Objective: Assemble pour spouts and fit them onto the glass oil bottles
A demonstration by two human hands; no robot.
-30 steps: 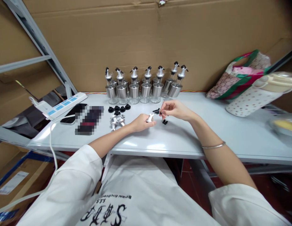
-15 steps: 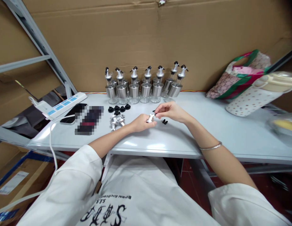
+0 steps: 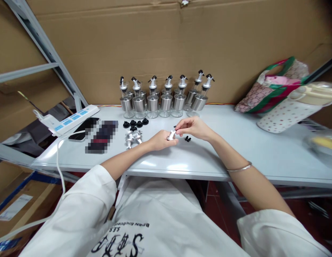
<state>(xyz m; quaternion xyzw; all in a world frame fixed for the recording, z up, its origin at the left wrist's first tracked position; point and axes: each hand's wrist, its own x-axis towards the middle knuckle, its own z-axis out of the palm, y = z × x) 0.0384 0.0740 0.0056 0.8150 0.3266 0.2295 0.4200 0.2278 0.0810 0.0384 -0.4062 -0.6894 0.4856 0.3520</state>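
Observation:
My left hand (image 3: 160, 140) is closed around a silver-white pourer spout (image 3: 171, 135), its narrow end angled up toward the right. At that end my right hand (image 3: 193, 127) pinches a small black flip cap (image 3: 175, 127), mostly hidden by the fingers. The cap appears to touch the spout tip; whether it is seated I cannot tell. A few small black caps (image 3: 187, 139) lie on the table just below my right hand. Left of my left hand are several loose silver-white spouts (image 3: 133, 137), with several black stoppers (image 3: 133, 123) behind them.
Several glass-and-steel oil bottles (image 3: 166, 103) with spouts stand along the cardboard at the back. At left lie a power strip (image 3: 75, 119) and a phone (image 3: 79, 135). A dotted thermos jug (image 3: 285, 112), a patterned bag (image 3: 258, 91) and a clear container (image 3: 325, 142) are at right.
Almost nothing differs. My right fingers have shifted very slightly left against the spout tip, and less of the black cap shows; my left hand keeps its hold.

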